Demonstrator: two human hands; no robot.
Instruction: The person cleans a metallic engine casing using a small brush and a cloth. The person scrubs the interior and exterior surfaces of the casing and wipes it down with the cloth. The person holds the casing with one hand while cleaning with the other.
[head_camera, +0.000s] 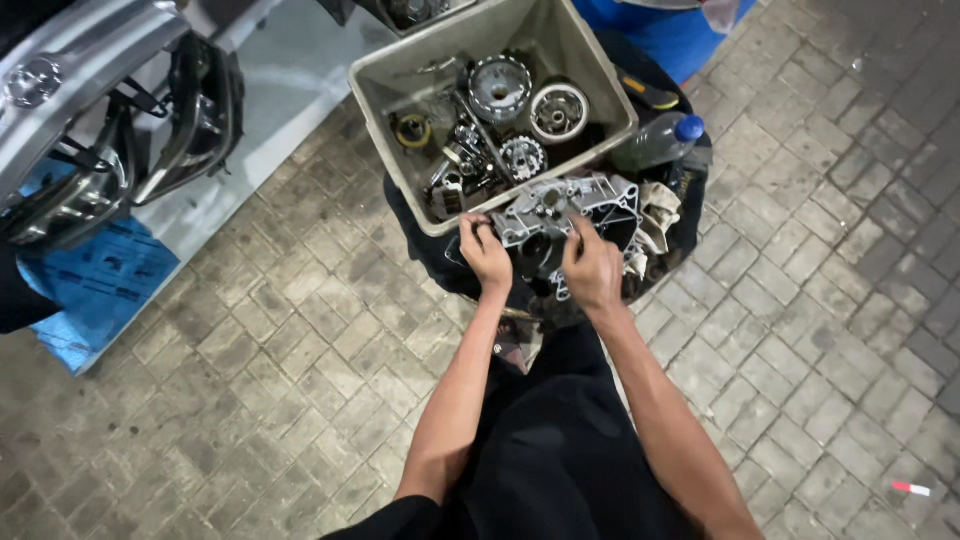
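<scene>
A silver metal engine casing (575, 205) lies on a dark round stand (690, 215) in front of me. My left hand (485, 252) grips the casing's left edge, fingers curled on it. On its near right part rests my right hand (592, 268), fingers closed over the metal. Just behind the casing stands a beige plastic bin (590, 70) holding several round clutch and gear parts (500, 88).
A clear plastic bottle with a blue cap (662, 142) lies to the right of the bin, with crumpled rags (655, 215) by it. A motorcycle body (90, 110) and blue sheet (95, 285) are at left. Brick paving (820, 330) surrounds everything.
</scene>
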